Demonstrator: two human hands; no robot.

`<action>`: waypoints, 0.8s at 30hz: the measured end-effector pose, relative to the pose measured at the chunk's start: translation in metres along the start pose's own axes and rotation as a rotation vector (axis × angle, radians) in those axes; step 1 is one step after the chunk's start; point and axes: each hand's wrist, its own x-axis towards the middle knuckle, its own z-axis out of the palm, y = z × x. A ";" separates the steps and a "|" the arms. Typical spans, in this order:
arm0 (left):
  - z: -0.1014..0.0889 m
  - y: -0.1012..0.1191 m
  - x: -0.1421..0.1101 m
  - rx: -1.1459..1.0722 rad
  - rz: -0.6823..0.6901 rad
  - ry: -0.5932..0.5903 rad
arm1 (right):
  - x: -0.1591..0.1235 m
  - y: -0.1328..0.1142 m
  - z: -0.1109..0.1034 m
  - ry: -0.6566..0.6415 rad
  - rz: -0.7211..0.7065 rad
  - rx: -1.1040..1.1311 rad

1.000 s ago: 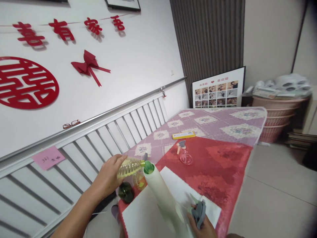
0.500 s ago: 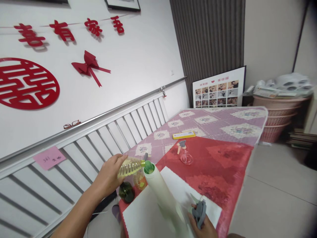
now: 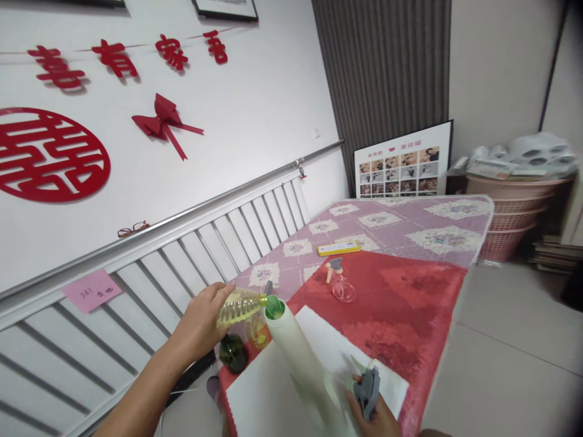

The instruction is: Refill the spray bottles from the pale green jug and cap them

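Note:
My left hand [image 3: 207,315] is closed round a clear ribbed plastic bottle [image 3: 239,308] of yellowish liquid, tipped nearly on its side. Its mouth is at the round, green-lined opening of a tall pale-green container [image 3: 296,346], which leans toward me over a white sheet [image 3: 255,388]. In my right hand [image 3: 378,419] is a grey spray trigger head [image 3: 367,391], to the right of the container. A dark green round bottle [image 3: 234,353] and a clear round bottle [image 3: 257,332] stand below the tilted bottle. The container's lower end is blurred.
Farther along the red cloth [image 3: 401,303] stands a clear pinkish spray bottle [image 3: 342,288] with a grey trigger. Behind it lies a flat yellow-edged box [image 3: 339,247] on the patterned tablecloth [image 3: 378,220]. A white railing [image 3: 218,243] runs along the left; pink baskets [image 3: 505,218] stand at right.

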 end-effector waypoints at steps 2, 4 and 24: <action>0.000 0.000 0.000 0.002 -0.006 -0.009 | 0.000 -0.002 0.000 -0.003 0.003 -0.004; 0.000 0.000 0.000 0.002 -0.013 -0.013 | 0.000 -0.004 -0.001 -0.003 0.009 -0.020; -0.002 0.001 0.000 0.025 -0.011 -0.020 | 0.001 -0.002 -0.001 -0.017 0.043 0.011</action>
